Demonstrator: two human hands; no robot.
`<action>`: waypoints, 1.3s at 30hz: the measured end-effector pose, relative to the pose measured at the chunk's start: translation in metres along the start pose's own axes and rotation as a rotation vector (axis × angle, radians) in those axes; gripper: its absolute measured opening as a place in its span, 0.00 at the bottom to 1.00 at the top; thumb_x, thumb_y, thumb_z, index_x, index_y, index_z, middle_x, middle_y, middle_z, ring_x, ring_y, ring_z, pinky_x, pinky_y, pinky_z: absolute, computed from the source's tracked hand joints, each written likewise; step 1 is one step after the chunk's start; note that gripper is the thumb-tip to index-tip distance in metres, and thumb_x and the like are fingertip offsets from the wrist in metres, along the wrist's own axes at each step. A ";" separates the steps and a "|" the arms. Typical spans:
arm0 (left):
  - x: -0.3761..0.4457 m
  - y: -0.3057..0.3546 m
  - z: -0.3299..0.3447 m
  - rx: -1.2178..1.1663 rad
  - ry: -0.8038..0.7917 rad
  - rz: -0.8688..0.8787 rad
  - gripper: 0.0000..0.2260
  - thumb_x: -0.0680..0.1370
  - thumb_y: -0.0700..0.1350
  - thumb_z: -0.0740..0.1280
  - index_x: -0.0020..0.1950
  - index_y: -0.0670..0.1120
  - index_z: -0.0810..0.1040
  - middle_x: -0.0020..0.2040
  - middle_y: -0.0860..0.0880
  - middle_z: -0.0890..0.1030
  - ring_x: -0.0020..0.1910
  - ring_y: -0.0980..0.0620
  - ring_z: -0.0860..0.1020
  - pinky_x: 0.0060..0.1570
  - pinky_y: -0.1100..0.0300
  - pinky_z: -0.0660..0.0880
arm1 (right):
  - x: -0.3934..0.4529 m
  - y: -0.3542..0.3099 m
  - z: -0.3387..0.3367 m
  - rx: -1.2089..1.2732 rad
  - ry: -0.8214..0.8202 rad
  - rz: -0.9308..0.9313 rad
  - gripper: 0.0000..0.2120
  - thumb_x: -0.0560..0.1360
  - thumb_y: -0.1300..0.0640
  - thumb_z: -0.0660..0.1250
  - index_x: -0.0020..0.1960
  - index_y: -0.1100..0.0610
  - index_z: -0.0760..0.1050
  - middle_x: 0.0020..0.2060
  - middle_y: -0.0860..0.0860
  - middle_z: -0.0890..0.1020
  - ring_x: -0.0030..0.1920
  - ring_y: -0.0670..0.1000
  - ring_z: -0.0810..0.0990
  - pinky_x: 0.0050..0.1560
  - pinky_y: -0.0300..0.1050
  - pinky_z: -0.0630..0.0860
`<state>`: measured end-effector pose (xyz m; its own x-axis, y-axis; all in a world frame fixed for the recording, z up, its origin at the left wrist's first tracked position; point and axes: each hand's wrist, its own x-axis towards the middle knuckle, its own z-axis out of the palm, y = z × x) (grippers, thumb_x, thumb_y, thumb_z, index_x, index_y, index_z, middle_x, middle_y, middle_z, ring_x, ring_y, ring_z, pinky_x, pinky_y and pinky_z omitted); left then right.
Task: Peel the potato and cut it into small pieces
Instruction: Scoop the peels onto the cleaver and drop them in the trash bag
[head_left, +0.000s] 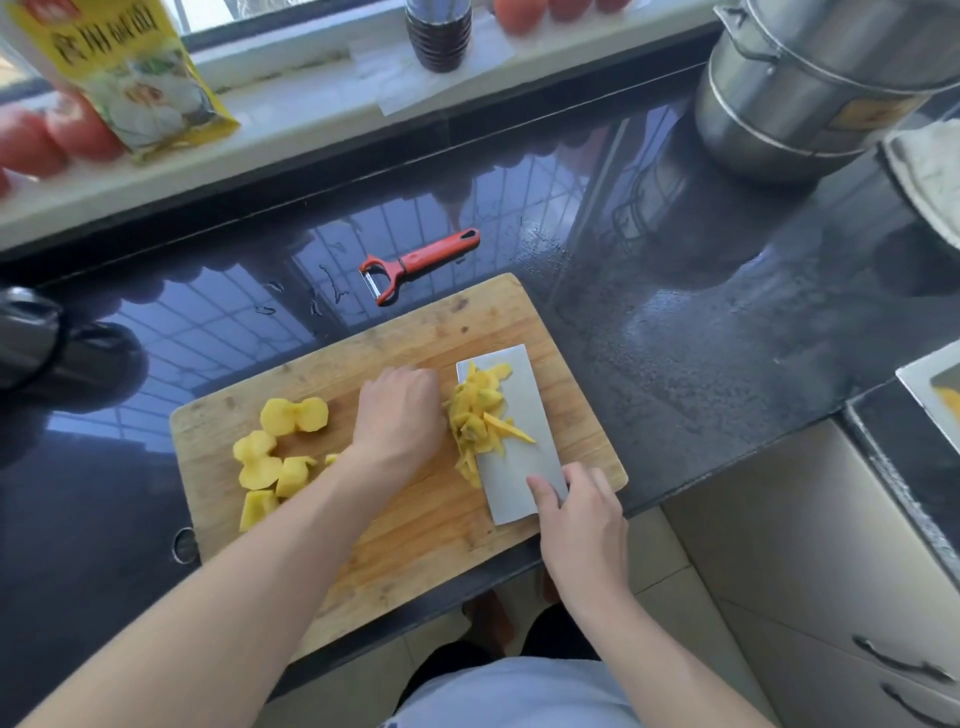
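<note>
Two hands on the cutting board: right hand grips cleaver by its handle end, blade flat w/ potato peels piled on it, left hand w/ fingers curled at the peels, can't tell if pinching any, cut potato pieces at board's left, red peeler on counter beyond.

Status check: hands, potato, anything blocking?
Left hand pushes yellow peelings onto cleaver blade. Right hand grips cleaver. Yellow potato chunks cut. Nothing blocking.
</note>
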<state>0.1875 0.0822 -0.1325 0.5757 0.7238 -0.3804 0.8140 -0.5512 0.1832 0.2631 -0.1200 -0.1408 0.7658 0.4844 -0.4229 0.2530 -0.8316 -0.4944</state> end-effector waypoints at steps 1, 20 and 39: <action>-0.003 0.003 0.005 -0.065 -0.001 -0.030 0.05 0.78 0.39 0.64 0.43 0.44 0.76 0.47 0.43 0.82 0.50 0.38 0.78 0.47 0.48 0.75 | 0.000 0.000 0.000 -0.001 0.003 -0.002 0.15 0.81 0.41 0.62 0.45 0.52 0.70 0.44 0.47 0.72 0.43 0.56 0.75 0.43 0.53 0.73; -0.045 0.034 -0.014 -1.031 -0.087 -0.295 0.26 0.83 0.33 0.58 0.77 0.55 0.71 0.68 0.58 0.78 0.67 0.60 0.76 0.68 0.59 0.75 | 0.002 0.004 0.002 0.022 -0.012 0.002 0.15 0.81 0.40 0.61 0.45 0.51 0.71 0.44 0.46 0.72 0.44 0.54 0.75 0.45 0.54 0.75; -0.058 0.035 -0.008 -1.266 -0.270 -0.600 0.19 0.83 0.32 0.58 0.68 0.46 0.79 0.55 0.52 0.80 0.60 0.51 0.78 0.74 0.48 0.71 | -0.003 0.011 -0.002 0.044 0.032 0.015 0.16 0.81 0.42 0.62 0.40 0.52 0.68 0.42 0.46 0.71 0.41 0.52 0.74 0.34 0.49 0.68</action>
<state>0.1832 0.0247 -0.0965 0.2098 0.5317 -0.8205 0.5265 0.6457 0.5531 0.2646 -0.1311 -0.1436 0.7881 0.4622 -0.4066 0.2153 -0.8257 -0.5214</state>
